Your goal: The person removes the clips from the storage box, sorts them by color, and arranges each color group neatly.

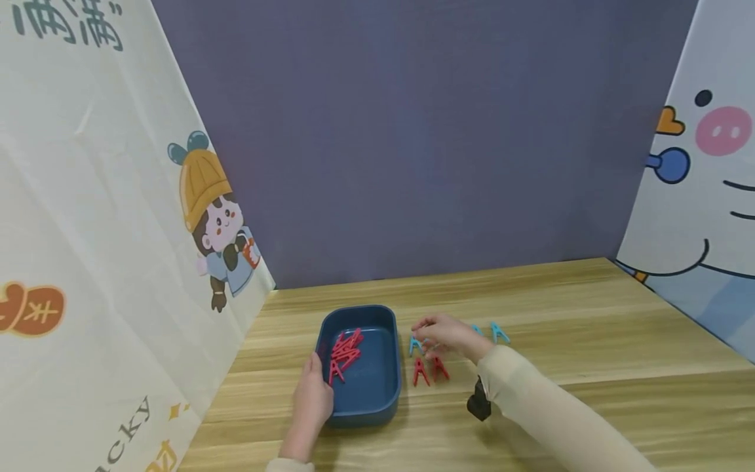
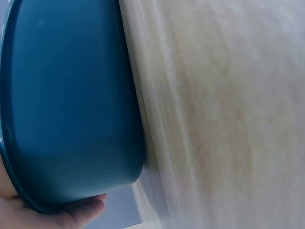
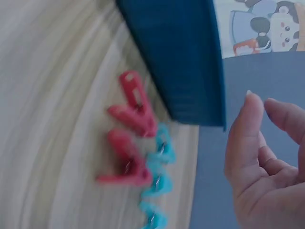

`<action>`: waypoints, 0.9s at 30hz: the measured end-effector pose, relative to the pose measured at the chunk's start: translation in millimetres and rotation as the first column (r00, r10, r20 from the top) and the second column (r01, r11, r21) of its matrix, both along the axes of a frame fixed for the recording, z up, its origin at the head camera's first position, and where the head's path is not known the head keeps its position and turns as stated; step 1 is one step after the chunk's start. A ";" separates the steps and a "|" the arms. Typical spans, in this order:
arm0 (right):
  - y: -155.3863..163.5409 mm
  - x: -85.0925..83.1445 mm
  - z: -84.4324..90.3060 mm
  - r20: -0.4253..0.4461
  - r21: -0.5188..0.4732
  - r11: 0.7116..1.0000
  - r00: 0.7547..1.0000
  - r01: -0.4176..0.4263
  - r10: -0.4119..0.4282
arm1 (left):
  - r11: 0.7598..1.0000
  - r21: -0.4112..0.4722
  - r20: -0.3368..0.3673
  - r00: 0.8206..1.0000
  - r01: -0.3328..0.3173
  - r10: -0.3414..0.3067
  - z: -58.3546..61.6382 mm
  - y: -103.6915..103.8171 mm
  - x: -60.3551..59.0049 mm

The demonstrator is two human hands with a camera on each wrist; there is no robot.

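Note:
A dark blue tray (image 1: 386, 387) sits on the wooden table with several red clips (image 1: 345, 353) inside it. My left hand (image 1: 316, 388) grips the tray's near left rim; in the left wrist view its fingers (image 2: 78, 212) lie along the rim of the tray (image 2: 71, 105). My right hand (image 1: 426, 326) hovers just right of the tray with loosely curled fingers (image 3: 248, 129) that hold nothing. Beneath it lie two red clips (image 1: 428, 371) (image 3: 133, 107) and some light blue clips (image 1: 415, 345) (image 3: 159, 155). Another blue clip (image 1: 499, 332) lies beyond the wrist.
Printed cartoon curtains (image 1: 106, 216) close the left and right sides, and a plain purple wall (image 1: 413, 131) stands behind. The wooden table (image 1: 590, 328) stretches right of the clips. A black wrist camera (image 1: 479, 401) hangs under my right forearm.

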State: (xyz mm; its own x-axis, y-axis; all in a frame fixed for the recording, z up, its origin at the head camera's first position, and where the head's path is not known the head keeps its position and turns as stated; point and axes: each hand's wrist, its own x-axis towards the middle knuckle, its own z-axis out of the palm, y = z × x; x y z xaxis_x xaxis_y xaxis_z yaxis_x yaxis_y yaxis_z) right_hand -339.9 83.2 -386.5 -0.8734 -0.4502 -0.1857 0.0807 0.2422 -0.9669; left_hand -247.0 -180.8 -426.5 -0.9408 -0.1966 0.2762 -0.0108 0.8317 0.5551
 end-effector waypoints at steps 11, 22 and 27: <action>-37.6 0.0 10.8 -0.045 -0.007 0.998 0.997 -0.059 0.059 | 1.000 0.007 0.007 1.000 -0.005 0.005 -0.3 0.5 0.4; -70.8 -1.1 9.4 -0.032 -0.020 0.994 0.994 -0.105 0.104 | 1.000 0.003 -0.003 1.000 -0.005 0.005 -1.5 0.3 -0.6; -87.7 0.9 7.0 -0.012 -0.042 0.993 0.994 -0.108 0.108 | 1.000 0.008 -0.014 1.000 -0.007 0.007 -1.3 0.7 -0.4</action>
